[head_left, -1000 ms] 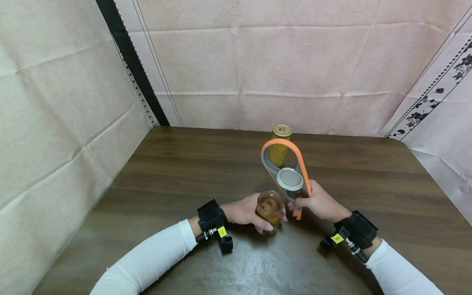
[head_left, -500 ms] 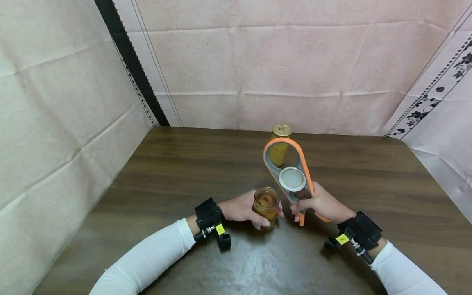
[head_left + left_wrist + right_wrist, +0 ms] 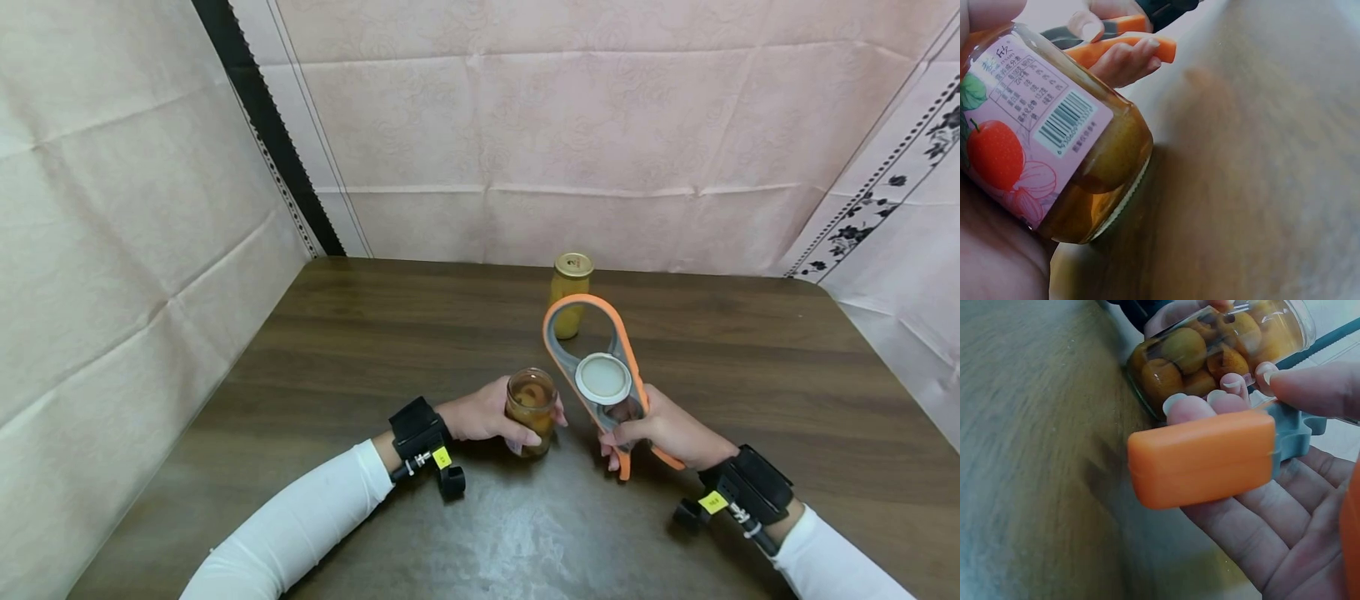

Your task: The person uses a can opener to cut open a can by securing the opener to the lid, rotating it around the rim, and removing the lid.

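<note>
Gripping an orange-and-grey opener (image 3: 624, 346) in curled fingers, the person's right hand (image 3: 660, 429) is near the left hand (image 3: 487, 412), whose fingers curl round a lidless jar (image 3: 529, 410). A white lid (image 3: 603, 379) sits in the opener; beyond, 1 gold-lidded jar (image 3: 572, 285) stands upright on the tabletop (image 3: 390, 333).

A: Head view: mounted where?
B: High over the near side of the table (image 3: 420, 333), aimed forward and down; far enough off to include left hand (image 3: 487, 414), right hand (image 3: 663, 429) and cloth backdrop (image 3: 600, 125).
A: Left wrist view?
B: Very close to the open jar (image 3: 531, 408), rolled, aimed past it toward the right hand.
A: Right wrist view?
B: Very close to the orange-grey tool (image 3: 1200, 459), rolled likewise, aimed toward the jar.
A: Overlap?
B: Jar, tool, right hand and tabletop, common to both wrist views; smaller and from above in head view.
</note>
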Motion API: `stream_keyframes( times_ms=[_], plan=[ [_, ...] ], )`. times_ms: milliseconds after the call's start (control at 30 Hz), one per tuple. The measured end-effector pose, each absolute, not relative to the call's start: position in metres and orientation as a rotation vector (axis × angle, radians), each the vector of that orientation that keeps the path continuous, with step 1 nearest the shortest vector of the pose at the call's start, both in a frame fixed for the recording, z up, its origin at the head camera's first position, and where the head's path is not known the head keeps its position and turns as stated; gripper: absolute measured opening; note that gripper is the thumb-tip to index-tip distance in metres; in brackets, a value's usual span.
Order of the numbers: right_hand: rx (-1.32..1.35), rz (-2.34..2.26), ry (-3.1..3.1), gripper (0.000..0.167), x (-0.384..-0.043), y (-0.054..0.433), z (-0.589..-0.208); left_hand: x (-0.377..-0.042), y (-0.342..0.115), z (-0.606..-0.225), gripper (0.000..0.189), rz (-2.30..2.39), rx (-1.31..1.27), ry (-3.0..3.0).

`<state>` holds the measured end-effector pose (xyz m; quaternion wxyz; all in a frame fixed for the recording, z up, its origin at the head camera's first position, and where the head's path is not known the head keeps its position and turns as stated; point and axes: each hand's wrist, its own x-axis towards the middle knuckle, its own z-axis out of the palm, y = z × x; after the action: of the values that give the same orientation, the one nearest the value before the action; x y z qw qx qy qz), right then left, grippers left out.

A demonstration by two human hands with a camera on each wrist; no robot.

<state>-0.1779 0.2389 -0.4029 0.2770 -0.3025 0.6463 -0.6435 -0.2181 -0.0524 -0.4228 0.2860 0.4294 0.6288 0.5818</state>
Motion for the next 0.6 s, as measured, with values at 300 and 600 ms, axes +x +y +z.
stream_keyframes(
  times_ms=[300, 600],
  plan=[
    [-0.809, -1.734, 1.716, 0.022, -0.1724, 0.246, -0.4034, -0.2223, -0.0552, -0.4232, 0.042, 1.556, 1.179, 1.707],
    [-0.809, -1.725, 1.713, 0.017, -0.1698, 0.2491, -0.4059, -0.2271, -0.0598, -0.4211, 0.042, 1.588, 1.156, 1.74]
  ],
)
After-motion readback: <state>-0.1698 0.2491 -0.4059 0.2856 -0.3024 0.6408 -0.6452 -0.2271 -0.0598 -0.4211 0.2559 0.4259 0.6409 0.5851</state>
